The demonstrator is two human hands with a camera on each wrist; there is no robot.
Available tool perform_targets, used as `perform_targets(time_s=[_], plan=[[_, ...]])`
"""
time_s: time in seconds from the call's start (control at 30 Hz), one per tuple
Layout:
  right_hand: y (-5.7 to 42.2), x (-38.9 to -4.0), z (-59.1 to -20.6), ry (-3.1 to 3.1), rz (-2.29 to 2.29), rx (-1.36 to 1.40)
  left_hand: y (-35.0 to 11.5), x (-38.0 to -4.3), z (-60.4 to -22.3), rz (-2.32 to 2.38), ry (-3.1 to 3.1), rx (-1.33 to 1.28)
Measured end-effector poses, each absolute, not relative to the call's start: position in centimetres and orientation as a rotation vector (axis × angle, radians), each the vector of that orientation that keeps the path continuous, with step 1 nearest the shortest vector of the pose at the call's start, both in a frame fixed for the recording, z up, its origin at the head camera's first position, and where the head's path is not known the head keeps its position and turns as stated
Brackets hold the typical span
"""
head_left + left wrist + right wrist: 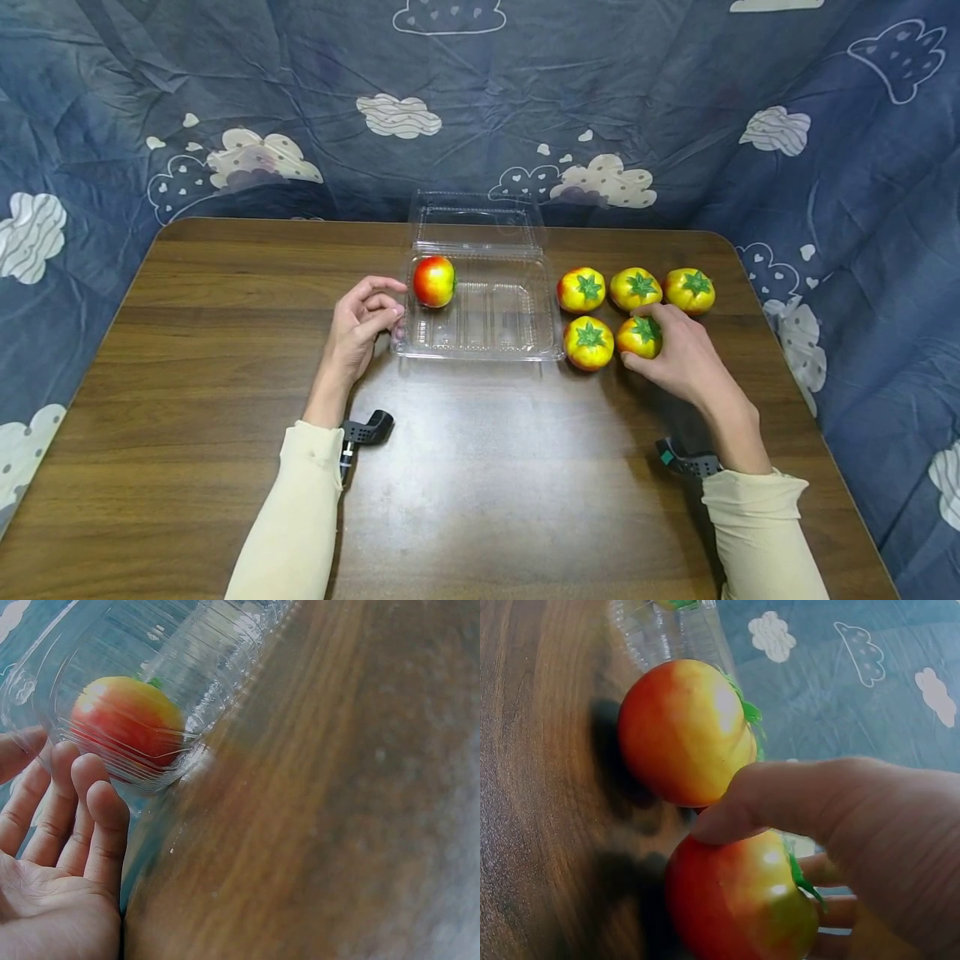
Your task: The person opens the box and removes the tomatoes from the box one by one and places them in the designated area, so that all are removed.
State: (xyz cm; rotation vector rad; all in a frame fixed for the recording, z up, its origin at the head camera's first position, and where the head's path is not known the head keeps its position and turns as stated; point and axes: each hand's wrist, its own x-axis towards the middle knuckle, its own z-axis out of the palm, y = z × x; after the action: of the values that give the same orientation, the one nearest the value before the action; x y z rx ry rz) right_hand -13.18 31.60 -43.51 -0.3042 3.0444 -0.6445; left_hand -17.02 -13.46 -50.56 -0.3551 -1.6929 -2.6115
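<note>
A clear plastic clamshell box (pixel 517 343) lies on the table with its lid (pixel 480 225) raised at the back. One red and yellow tomato (pixel 433 282) sits in its left rear part, lying on its side with the green top facing right. My left hand (pixel 363 325) is at the box's left side, fingers loosely bent and fingertips (pixel 106 796) right at the wall. To the right of the box, my right hand (pixel 686 350) holds a front-row tomato (pixel 637 337) between thumb and fingers. Another tomato (pixel 682 731) sits right beside it, green top up.
Behind these, a row of three more tomatoes, left (pixel 581 290), middle (pixel 635 288) and right (pixel 690 290), stands green tops up. The brown wooden table (pixel 480 483) ends just behind the box, where a blue cloud-patterned cloth (pixel 465 100) hangs.
</note>
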Motion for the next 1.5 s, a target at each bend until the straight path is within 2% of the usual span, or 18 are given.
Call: perform_targets(time_s=[0.5, 0.83, 1.5], plan=[[31.8, -12.9, -43.1, 3.061, -0.627, -0.365, -13.5, -17.1, -50.9, -2.620, -1.683, -0.361], [31.5, -12.4, -42.0, 3.124, -0.677, -0.290, -13.3, -17.1, -50.7, -2.618, -1.699, -0.359], [27.7, -14.0, -41.6, 3.250, -0.932, -0.477, -13.4, -17.1, -50.7, -2.600, -1.694, -0.359]])
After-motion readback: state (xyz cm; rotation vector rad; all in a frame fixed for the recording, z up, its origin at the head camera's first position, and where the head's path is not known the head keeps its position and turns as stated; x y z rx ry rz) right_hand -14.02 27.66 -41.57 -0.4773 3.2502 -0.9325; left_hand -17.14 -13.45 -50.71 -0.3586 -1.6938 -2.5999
